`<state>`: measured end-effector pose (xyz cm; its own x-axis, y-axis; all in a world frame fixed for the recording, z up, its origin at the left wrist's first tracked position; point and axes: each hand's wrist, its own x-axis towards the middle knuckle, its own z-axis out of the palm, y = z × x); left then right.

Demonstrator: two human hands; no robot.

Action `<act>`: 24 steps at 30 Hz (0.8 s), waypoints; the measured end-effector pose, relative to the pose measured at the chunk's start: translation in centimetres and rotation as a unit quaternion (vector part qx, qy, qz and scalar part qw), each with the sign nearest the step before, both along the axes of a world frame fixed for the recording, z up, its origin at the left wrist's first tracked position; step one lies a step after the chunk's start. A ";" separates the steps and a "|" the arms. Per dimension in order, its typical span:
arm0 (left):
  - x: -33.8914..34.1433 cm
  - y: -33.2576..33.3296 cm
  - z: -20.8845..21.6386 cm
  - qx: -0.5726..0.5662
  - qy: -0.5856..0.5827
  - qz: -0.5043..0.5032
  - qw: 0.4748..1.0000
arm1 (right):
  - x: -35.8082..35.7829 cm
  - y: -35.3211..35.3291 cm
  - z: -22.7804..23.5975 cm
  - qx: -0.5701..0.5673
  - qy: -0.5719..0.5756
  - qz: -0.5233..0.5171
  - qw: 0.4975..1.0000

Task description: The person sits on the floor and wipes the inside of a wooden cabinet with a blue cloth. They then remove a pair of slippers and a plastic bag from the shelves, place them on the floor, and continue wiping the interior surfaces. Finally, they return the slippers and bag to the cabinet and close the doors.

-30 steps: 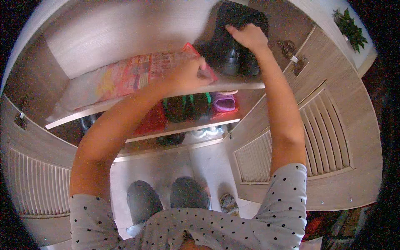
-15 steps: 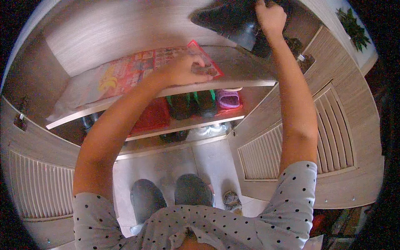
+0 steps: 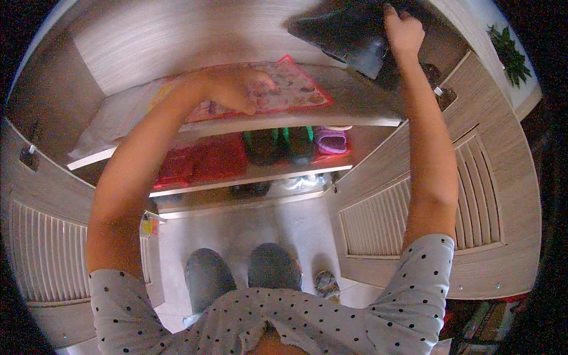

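Observation:
My left hand (image 3: pixel 228 90) is over the upper shelf, fingers curved and apart with nothing seen between them. Under it lies a red-bordered printed sheet (image 3: pixel 296 89), spread over the shelf board (image 3: pixel 355 103). At the upper right, my right hand (image 3: pixel 405 36) is closed on the upper edge of a black, partly glossy thing (image 3: pixel 337 32) with a pointed left end. It is raised over the right side of the shelf; its kind I cannot make out.
Lower shelves hold a purple clog (image 3: pixel 331 141), dark shoes with green trim (image 3: pixel 296 145) and red items (image 3: pixel 216 160). Louvred doors (image 3: pixel 378 219) stand swung out on both sides. A patterned shoe (image 3: pixel 326 285) is on the floor, and a plant (image 3: pixel 512 56) is at upper right.
My left hand has moved left across the sheet, uncovering more of its right end, and its fingers have spread. My right hand still holds the black thing, a little farther right in view.

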<state>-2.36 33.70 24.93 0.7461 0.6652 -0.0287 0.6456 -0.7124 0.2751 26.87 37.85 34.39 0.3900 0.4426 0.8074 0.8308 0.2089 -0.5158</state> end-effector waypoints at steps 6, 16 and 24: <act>-0.4 -1.0 0.6 -0.104 -0.045 -0.006 0.994 | -0.2 0.2 0.1 0.004 0.008 0.002 1.000; -0.5 -2.6 0.1 0.120 -0.061 0.021 0.991 | -0.2 0.2 0.3 -0.020 0.025 -0.008 0.999; 7.7 -4.0 1.4 0.114 -0.016 -0.065 0.991 | 0.3 0.8 0.1 -0.013 0.001 0.005 1.000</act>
